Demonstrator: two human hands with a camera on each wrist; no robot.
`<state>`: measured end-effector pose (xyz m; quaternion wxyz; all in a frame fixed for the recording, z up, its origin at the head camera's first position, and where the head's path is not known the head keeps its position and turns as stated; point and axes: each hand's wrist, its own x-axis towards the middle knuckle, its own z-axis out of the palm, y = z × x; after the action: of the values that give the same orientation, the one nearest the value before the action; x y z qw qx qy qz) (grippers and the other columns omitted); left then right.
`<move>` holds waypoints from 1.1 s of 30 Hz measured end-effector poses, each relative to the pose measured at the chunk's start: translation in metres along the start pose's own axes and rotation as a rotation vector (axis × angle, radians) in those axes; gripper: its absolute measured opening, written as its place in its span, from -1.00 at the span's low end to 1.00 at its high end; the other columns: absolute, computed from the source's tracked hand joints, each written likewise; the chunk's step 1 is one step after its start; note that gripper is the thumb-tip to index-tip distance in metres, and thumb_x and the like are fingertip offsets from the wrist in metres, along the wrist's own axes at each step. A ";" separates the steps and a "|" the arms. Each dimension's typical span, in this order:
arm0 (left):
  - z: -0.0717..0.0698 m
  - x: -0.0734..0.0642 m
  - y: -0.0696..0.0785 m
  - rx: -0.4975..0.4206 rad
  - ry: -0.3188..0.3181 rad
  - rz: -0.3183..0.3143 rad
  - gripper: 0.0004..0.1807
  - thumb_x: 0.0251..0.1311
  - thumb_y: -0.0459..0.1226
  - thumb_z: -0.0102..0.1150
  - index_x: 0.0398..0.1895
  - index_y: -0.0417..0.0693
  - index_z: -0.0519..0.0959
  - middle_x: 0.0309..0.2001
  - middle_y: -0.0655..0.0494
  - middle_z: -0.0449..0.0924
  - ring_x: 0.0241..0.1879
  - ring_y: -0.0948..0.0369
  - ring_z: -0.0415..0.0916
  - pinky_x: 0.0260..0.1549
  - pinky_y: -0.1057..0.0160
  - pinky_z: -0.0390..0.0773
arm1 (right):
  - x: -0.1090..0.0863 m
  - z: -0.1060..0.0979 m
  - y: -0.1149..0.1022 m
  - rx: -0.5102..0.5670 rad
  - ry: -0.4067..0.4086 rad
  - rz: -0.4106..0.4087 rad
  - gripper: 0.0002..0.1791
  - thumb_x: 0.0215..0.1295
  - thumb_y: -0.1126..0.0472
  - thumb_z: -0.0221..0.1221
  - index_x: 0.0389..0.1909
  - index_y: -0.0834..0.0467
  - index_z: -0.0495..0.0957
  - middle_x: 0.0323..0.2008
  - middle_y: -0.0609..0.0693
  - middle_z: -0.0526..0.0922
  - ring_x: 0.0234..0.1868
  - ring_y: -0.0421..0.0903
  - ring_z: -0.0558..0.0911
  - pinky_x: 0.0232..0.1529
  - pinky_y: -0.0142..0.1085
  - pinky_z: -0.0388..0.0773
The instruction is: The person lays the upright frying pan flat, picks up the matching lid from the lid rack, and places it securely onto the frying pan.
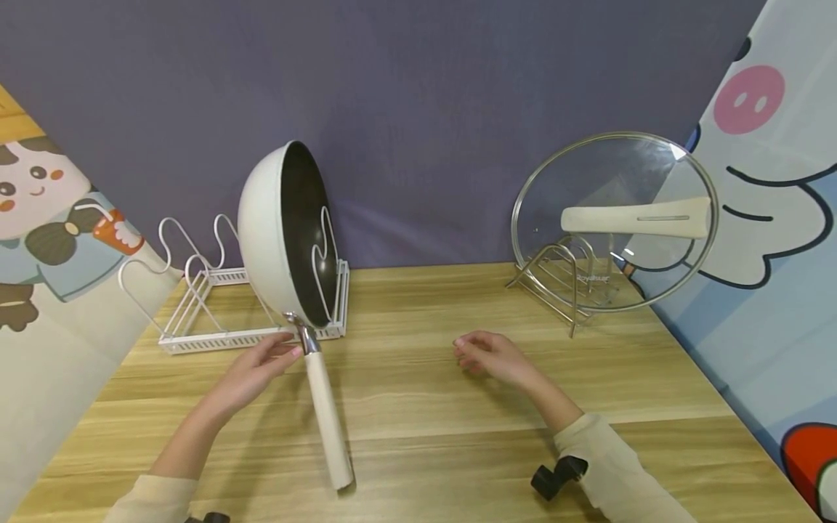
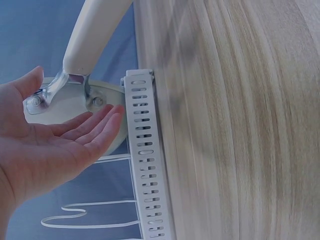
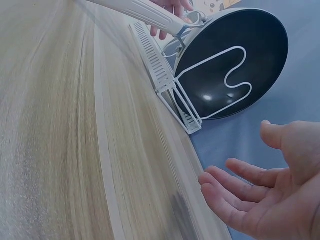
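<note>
A white wok (image 1: pixel 261 225) with a dark inside stands on its side in a white wire rack (image 1: pixel 229 340), its cream handle (image 1: pixel 330 421) slanting out toward me over the table. My left hand (image 1: pixel 251 374) is right beside the handle's metal bracket (image 2: pixel 50 92), fingers loosely extended and thumb apart from them in the left wrist view. To the right, my right hand (image 1: pixel 493 357) hovers above the table with relaxed fingers and nothing in them. Behind it, a glass lid (image 1: pixel 615 174) with a cream grip (image 1: pixel 628 218) leans upright in a small metal stand (image 1: pixel 556 290).
The wood-grain table (image 1: pixel 418 407) meets a dark blue-grey backdrop (image 1: pixel 425 131) at the back. Cartoon-printed panels (image 1: pixel 785 305) border both sides. The left part of the rack has several curved wire dividers (image 1: pixel 166 247).
</note>
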<state>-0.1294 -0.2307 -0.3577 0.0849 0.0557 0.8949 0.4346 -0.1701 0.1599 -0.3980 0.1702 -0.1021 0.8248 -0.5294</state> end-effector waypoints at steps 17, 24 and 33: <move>0.005 0.000 -0.001 -0.072 -0.020 0.030 -0.37 0.41 -0.17 -0.07 0.37 -0.45 0.13 0.23 -0.47 0.36 0.19 -0.25 0.43 0.08 0.02 0.60 | 0.001 0.004 -0.003 0.008 -0.020 -0.009 -0.45 0.44 -0.02 -0.01 0.15 0.39 0.41 0.05 0.35 0.59 -0.03 0.13 0.67 -0.04 -0.15 0.69; 0.004 0.001 0.000 -0.090 -0.017 0.028 -0.36 0.42 -0.16 -0.07 0.38 -0.43 0.12 0.24 -0.46 0.36 0.22 -0.25 0.41 0.09 0.04 0.59 | 0.000 0.007 -0.005 0.014 -0.027 -0.011 -0.46 0.44 -0.02 -0.01 0.15 0.38 0.41 0.05 0.34 0.60 -0.04 0.10 0.67 -0.03 -0.17 0.68; 0.005 0.001 0.001 -0.098 -0.024 0.018 -0.35 0.41 -0.14 -0.07 0.38 -0.42 0.12 0.31 -0.44 0.27 0.25 -0.26 0.37 0.13 -0.02 0.56 | 0.002 0.010 -0.005 0.026 -0.040 -0.017 -0.46 0.44 -0.01 0.00 0.15 0.38 0.42 0.05 0.36 0.59 -0.05 0.11 0.68 -0.03 -0.18 0.68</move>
<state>-0.1297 -0.2261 -0.3603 0.0943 0.0648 0.8708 0.4781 -0.1677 0.1482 -0.3974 0.1835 -0.1176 0.8133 -0.5394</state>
